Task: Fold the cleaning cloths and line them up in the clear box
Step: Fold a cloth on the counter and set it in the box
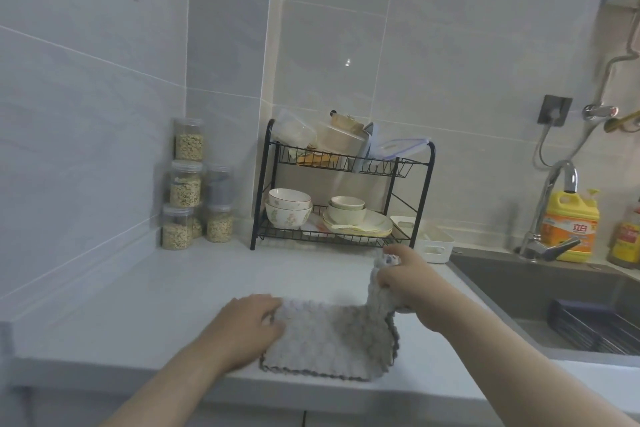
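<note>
Cloth (325,340), grey and fluffy, sits right at the front edge of the counter (138,288). Left hand (247,329) presses its left end flat, fingers loosely bent. The right hand (412,282) grips the right end and holds it lifted upright, fingertips buried in the fabric. Sink (519,288) is just to the right, dish rack (343,184) behind, bare countertop off to the left.

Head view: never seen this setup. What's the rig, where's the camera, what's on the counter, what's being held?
No machine here: a person wears a wide-angle camera on the head, looking down at their bare hands. This single picture is that view. A grey cloth lies on the white counter. The left hand rests on its left edge; the right hand grips the right edge, lifted as if to fold. Behind: storage jars and a black dish rack; a sink and yellow bottle sit to the right.
</note>
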The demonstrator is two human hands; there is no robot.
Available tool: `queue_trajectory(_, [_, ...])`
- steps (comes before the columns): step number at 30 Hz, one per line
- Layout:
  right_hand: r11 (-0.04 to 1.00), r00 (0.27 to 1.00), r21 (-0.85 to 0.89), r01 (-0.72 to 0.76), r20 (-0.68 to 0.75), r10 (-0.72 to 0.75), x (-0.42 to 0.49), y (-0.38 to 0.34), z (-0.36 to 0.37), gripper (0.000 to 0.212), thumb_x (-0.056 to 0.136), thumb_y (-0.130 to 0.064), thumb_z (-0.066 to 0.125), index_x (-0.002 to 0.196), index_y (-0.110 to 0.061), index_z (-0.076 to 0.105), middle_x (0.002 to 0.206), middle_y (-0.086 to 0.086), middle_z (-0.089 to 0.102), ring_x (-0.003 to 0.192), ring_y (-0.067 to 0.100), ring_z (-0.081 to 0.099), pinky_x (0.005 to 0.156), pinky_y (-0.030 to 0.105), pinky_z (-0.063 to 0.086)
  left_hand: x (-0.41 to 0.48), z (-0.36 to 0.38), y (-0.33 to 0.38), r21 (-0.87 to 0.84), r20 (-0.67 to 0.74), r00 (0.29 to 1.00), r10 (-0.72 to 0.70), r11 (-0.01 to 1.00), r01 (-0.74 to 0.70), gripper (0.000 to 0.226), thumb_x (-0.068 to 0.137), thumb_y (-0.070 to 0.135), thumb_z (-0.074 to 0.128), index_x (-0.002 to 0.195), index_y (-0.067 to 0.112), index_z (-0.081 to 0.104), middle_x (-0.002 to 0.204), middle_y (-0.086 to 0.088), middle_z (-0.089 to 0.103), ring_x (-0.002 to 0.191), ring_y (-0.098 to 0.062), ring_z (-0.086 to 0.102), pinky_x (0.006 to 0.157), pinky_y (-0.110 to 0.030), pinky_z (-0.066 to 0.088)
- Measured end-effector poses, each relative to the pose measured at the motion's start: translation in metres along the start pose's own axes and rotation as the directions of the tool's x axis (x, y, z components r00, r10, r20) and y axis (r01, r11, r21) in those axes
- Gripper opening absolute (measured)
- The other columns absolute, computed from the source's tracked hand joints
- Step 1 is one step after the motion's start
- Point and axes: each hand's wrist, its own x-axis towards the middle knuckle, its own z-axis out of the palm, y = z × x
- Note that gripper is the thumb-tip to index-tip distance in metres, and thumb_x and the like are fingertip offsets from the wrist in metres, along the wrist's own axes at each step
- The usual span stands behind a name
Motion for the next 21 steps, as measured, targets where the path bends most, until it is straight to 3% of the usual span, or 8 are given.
queue_trajectory(3, [0.997,0.998,-0.079,0.020,0.067,-0.015,0.003,-0.006,0.025,0.051,0.084,-0.007,0.051,0.131,-0.024,0.044,0.096,0.001,0.052,0.071,0.020,0.056,0.053,0.025,0.044,0.002,0.005,-0.006,-0.037,0.042,0.998,-0.041,0.998,0.042,0.041,0.088,0.036,0.049,0.126,0.027,0.059,0.130,0.008,0.059,0.117,-0.012,0.054,0.099,-0.028,0.042])
queue_trajectory(6, [0.986,0.992,-0.162,0.041,0.128,-0.020,0.007,-0.008,0.054,0.056,0.080,-0.008,0.052,0.133,-0.023,0.041,0.095,0.001,0.053,0.065,0.017,0.051,0.047,0.020,0.038,0.006,0.007,-0.008,-0.040,0.024,0.998,-0.051,0.998,0.052,0.032,0.084,0.041,0.047,0.097,0.018,0.065,0.104,0.006,0.064,0.098,-0.017,0.059,0.086,-0.033,0.048])
queue_trajectory(8, [0.979,0.986,-0.190,0.077,0.161,-0.047,0.008,-0.008,0.073,0.055,0.081,-0.005,0.050,0.133,-0.019,0.041,0.089,-0.002,0.050,0.064,0.014,0.047,0.047,0.019,0.034,0.009,0.008,-0.014,-0.055,-0.009,0.998,-0.064,0.996,0.064,0.034,0.083,0.043,0.045,0.076,0.011,0.056,0.083,0.001,0.060,0.081,-0.019,0.058,0.074,-0.035,0.048])
queue_trajectory(10, [0.963,0.977,-0.231,0.137,0.193,-0.093,0.009,-0.007,0.089,0.046,0.083,-0.002,0.050,0.127,-0.015,0.042,0.081,-0.006,0.045,0.066,0.010,0.043,0.052,0.016,0.034,0.011,0.011,-0.019,-0.038,-0.034,0.997,-0.063,0.997,0.062,0.037,0.082,0.041,0.047,0.069,0.006,0.048,0.074,-0.003,0.056,0.072,-0.019,0.055,0.064,-0.035,0.043])
queue_trajectory(13, [0.931,0.966,-0.309,0.194,0.228,-0.125,0.012,-0.007,0.109,0.043,0.086,-0.004,0.052,0.125,-0.017,0.040,0.080,-0.012,0.041,0.067,0.002,0.041,0.053,0.009,0.034,0.013,0.013,-0.022,-0.038,-0.057,0.996,-0.064,0.997,0.062,0.030,0.082,0.032,0.047,0.068,0.006,0.047,0.071,-0.004,0.055,0.072,-0.022,0.055,0.063,-0.036,0.041])
queue_trajectory(16, [0.921,0.973,-0.357,0.158,0.217,-0.082,0.012,-0.004,0.122,0.049,0.085,-0.011,0.053,0.133,-0.016,0.040,0.094,-0.007,0.048,0.081,0.013,0.050,0.054,0.015,0.036,0.014,0.012,-0.025,-0.037,-0.028,0.998,-0.059,0.998,0.057,0.030,0.086,0.027,0.044,0.060,0.013,0.047,0.070,0.003,0.053,0.078,-0.023,0.056,0.067,-0.034,0.039])
queue_trajectory(18, [0.949,0.972,-0.295,0.108,0.230,-0.039,0.008,-0.003,0.126,0.050,0.084,-0.014,0.054,0.133,-0.019,0.041,0.100,-0.001,0.052,0.077,0.016,0.054,0.052,0.019,0.039,0.014,0.012,-0.026,-0.048,-0.025,0.999,-0.048,0.998,0.046,0.027,0.085,0.026,0.043,0.062,0.017,0.053,0.071,0.005,0.054,0.080,-0.022,0.056,0.068,-0.033,0.042])
queue_trajectory(21, [0.999,0.968,-0.026,0.044,0.248,-0.036,0.002,-0.010,0.114,0.040,0.084,-0.014,0.058,0.123,-0.018,0.049,0.088,0.010,0.060,0.055,0.020,0.054,0.044,0.024,0.042,0.013,0.011,-0.025,-0.079,-0.029,0.998,-0.047,0.996,0.044,0.021,0.082,0.021,0.042,0.070,0.019,0.058,0.078,0.005,0.058,0.081,-0.020,0.058,0.073,-0.036,0.050])
